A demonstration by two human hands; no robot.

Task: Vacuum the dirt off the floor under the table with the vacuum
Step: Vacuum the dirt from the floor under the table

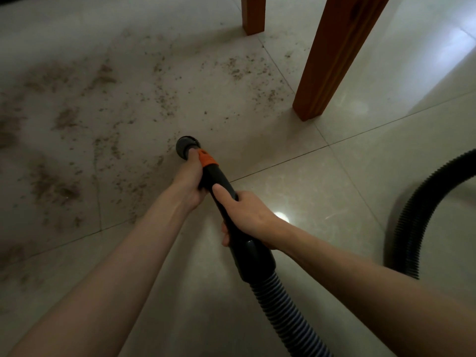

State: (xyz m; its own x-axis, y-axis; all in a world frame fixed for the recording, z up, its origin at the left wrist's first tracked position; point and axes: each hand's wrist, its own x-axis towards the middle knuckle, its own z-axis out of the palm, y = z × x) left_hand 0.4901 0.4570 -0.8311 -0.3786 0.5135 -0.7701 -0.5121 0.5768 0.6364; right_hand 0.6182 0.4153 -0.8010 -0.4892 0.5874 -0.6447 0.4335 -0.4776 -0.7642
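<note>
Evidently early: both hands, left hand [189, 176] and right hand [247, 215], grip the vacuum wand [221, 186], its nozzle [184, 145] ahead at the edge of the dirt [103, 78], which lies largely uncollected beyond.

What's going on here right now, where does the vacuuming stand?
A person grips the vacuum wand with both hands: the left hand near the orange collar, the right hand further back. The round nozzle sits low at the near edge of the dirt. Most of the dirt still lies scattered across the tiles left of the wooden table legs. The ribbed hose trails back and loops on the right.
</note>
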